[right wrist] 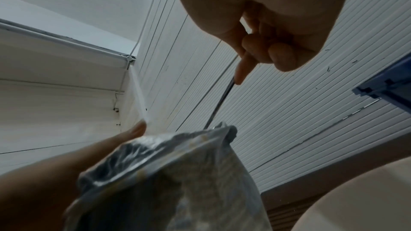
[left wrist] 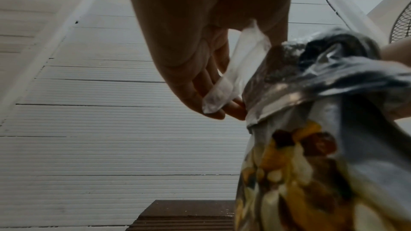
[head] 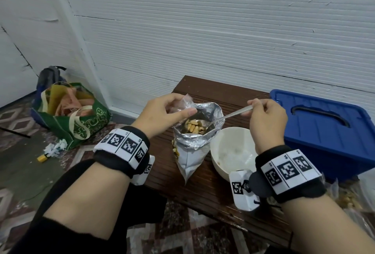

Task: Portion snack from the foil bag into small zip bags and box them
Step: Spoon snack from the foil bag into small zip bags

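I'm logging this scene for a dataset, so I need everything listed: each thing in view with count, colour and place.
foil bag: one, silver, open, upright on the table
snack: pale pieces, inside the foil bag
zip bag: one, clear, at the foil bag's mouth
spoon: one, metal, tip in the foil bag
bowl: one, white, right of the foil bag
box: one, blue, lid on, table's right
table: one, dark brown
tote bag: one, green, on the floor
backpack: one, grey, behind the tote bag
left hand: pinches the zip bag
right hand: holds the spoon
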